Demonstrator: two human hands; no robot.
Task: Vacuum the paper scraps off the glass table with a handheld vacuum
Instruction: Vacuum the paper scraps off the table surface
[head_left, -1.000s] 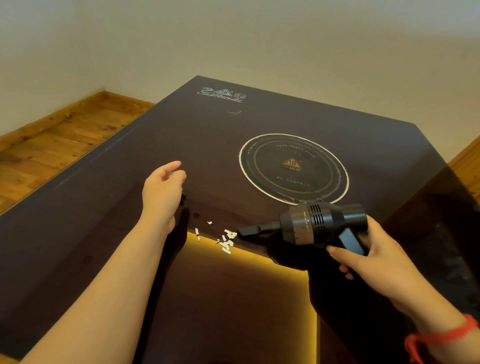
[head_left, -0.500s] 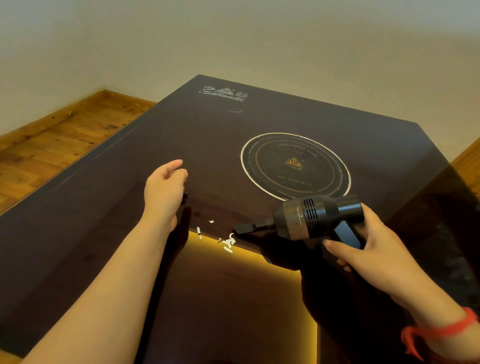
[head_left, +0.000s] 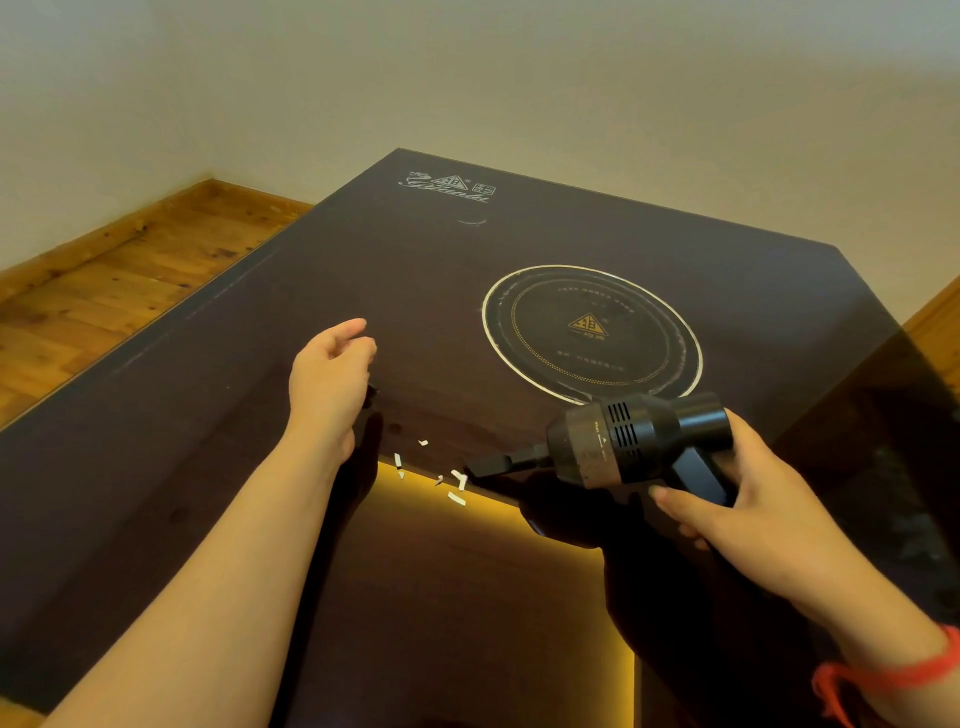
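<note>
paper scraps (head_left: 457, 486) lie at frame centre on the bench (head_left: 260, 415), at the nozzle of the vacuum (head_left: 623, 441) gripped by the right hand (head_left: 737, 509), left hand (head_left: 332, 374) loosely curled and empty; exhaust might scatter light scraps.

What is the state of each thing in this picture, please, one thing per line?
handheld vacuum: held above the table, nozzle at the scraps.
paper scraps: a few white bits lying loose on the glass.
glass table: dark, scraps not yet all cleared.
right hand: grips the vacuum's handle.
left hand: loosely curled over the table, holds nothing.
red string: around the right wrist.
</note>
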